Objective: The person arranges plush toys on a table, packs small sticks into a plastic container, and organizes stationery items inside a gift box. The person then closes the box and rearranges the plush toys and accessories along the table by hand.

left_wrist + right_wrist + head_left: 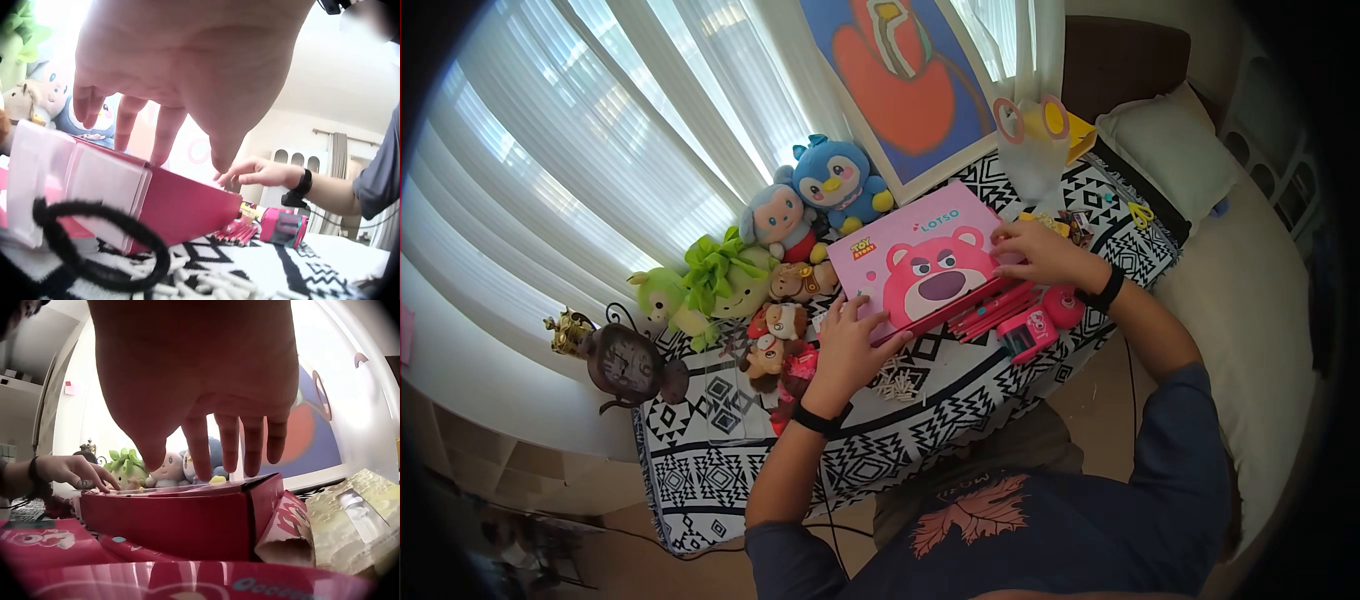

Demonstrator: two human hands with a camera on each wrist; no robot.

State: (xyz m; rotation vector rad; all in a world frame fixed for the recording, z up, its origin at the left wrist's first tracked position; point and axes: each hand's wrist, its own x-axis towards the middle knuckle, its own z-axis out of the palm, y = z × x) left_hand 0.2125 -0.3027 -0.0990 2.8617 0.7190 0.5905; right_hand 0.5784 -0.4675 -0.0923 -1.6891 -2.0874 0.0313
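Note:
A pink box (870,275) with a strawberry-bear face and "LOTSO" on its lid lies on the patterned cloth, its lid down. My left hand (850,345) rests at the box's near left corner, fingers spread over the lid edge. At the right end, my right hand (1045,255) touches the lid with fingers extended, as the right wrist view shows from beneath. Right of the box lie several pink pencils (985,317) and a pink pencil sharpener (1028,335). Small white sticks (895,382) are scattered below the left hand.
Plush toys (835,185) line the curtain side, with a dark clock (625,362) at the far left. A framed picture (915,100) leans behind the box. Yellow scissors (1140,214) lie right, and a pillow (1175,150) sits beyond the patterned cloth (730,490).

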